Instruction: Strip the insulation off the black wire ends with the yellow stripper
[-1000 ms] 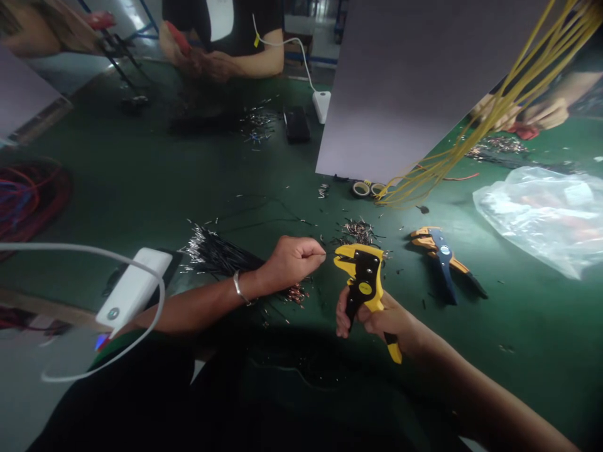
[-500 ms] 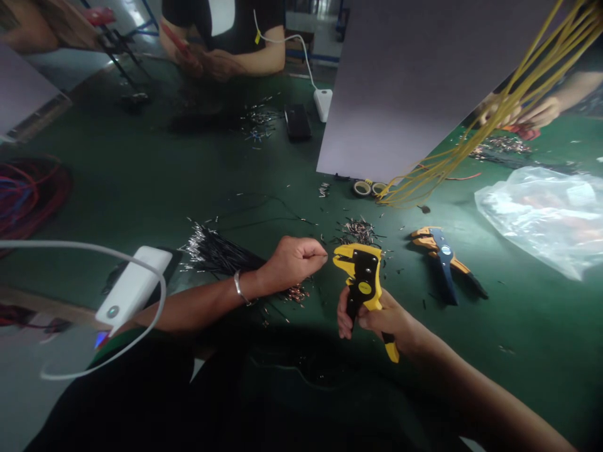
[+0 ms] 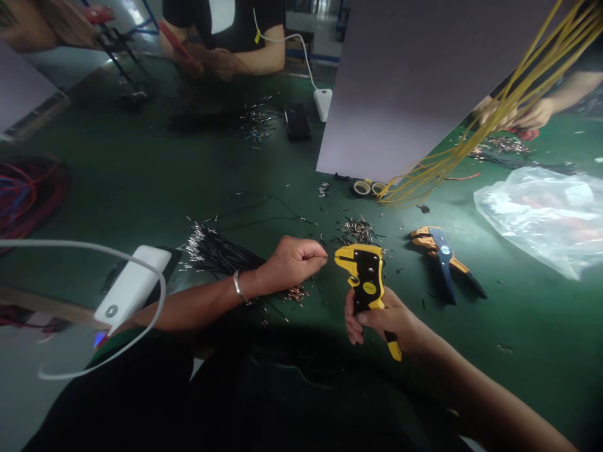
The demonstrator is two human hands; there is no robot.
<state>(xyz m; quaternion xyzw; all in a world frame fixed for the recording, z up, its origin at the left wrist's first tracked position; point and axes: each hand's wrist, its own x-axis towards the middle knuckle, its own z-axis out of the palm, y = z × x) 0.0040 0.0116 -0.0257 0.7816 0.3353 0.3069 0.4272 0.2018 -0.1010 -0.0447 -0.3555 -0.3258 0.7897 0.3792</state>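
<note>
Stripper [image 3: 370, 266] jaws newly closed, right hand [image 3: 394, 315] clamping it, left hand [image 3: 293, 261] pinched (gap between)

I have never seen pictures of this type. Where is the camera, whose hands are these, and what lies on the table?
There is no machine here, only a person working with two bare hands. The camera is worn on that person's head and looks forward and down. The right hand grips a yellow-and-black tool. The left hand is pinched closed near the tool's head; what it holds is too small to tell. On the green table lie a bundle of black wires, a small heap of scraps, a blue-and-orange tool and a clear plastic bag.
</note>
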